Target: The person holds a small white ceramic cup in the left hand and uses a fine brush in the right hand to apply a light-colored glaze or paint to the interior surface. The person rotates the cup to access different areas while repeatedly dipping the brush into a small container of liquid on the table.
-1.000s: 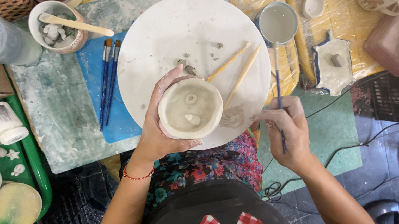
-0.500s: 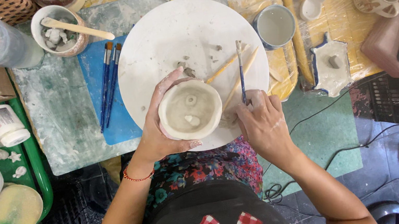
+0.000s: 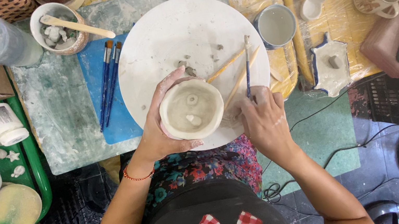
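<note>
The small unfired clay bowl (image 3: pixel 191 109) sits cupped in the left hand (image 3: pixel 160 133), mouth turned up toward the camera, over the near edge of the round white work disc (image 3: pixel 162 38); two little clay lumps lie inside on its floor. The left fingers wrap closed around its wall. The right hand (image 3: pixel 262 118) is closed on a thin blue-handled brush (image 3: pixel 247 65), pinched low on the handle, its long axis running almost straight away from the body and the far end pointing toward the far edge of the disc. By the look of it, this is the moment of bringing the brush to the bowl: the brush stands just right of the rim, not touching it, so the next move calls for swinging the working end over the mouth while the left hand keeps the soft wall from deforming. Two wooden sticks (image 3: pixel 236 72) lie slantwise on the disc beside the brush, and a grey cup (image 3: pixel 276 25) stands past the disc's right edge
</note>
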